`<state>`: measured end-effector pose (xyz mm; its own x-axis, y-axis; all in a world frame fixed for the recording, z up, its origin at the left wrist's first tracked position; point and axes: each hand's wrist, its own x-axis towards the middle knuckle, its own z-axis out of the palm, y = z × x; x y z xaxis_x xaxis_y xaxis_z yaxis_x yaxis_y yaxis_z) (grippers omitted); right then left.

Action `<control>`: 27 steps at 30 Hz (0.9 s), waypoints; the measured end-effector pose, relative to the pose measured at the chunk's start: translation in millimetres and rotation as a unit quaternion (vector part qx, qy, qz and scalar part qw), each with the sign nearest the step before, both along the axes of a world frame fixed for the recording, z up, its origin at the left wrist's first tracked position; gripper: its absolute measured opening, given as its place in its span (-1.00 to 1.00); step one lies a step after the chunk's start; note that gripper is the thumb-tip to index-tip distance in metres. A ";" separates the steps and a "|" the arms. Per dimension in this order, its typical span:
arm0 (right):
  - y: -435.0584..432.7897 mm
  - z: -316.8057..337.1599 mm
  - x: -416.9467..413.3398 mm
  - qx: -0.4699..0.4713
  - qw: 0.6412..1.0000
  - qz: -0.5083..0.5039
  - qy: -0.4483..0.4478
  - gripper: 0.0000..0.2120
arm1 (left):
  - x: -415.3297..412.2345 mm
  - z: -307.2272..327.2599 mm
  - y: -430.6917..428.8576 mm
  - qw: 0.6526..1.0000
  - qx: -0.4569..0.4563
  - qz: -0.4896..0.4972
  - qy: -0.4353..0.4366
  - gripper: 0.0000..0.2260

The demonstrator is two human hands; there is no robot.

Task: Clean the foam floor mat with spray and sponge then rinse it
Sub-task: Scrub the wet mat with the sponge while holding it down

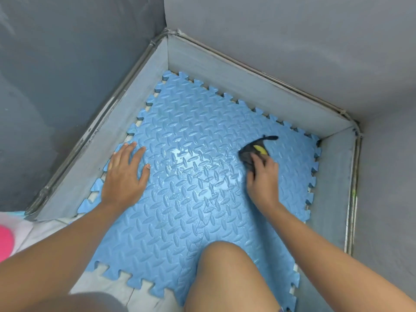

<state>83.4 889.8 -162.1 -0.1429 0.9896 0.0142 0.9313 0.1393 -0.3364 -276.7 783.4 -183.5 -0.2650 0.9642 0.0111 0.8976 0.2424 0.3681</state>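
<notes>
A blue foam floor mat (184, 122) with a ridged pattern and jigsaw edges lies flat in a grey-walled corner. Its middle shines wet. My left hand (126, 174) rests flat and open on the mat's left side, fingers spread. My right hand (262, 176) presses a dark sponge with a yellow patch (254, 152) onto the right part of the mat, fingers closed over it. My bare knee (225, 266) is on the mat's near edge. No spray bottle is in view.
Low grey skirting (258, 86) and grey walls close in the mat at the back, left and right. Pale floor tiles (108, 287) show at the near left. A pink object (5, 242) sits at the far left edge.
</notes>
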 end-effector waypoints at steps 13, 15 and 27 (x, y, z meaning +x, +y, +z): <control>10.7 -4.1 -28.4 -0.007 0.957 0.289 0.011 -0.58 | -1.1 -2.1 -0.7 1.000 -0.003 0.000 -0.007 -0.49; 51.4 0.6 16.8 -0.001 0.988 0.154 -0.006 -0.61 | -1.4 -2.5 -0.2 1.000 0.000 0.000 -0.008 -0.48; 132.3 0.7 -11.4 -0.057 0.979 -0.192 0.025 -0.51 | 1.3 -0.5 -0.7 1.000 0.000 0.002 0.002 -0.49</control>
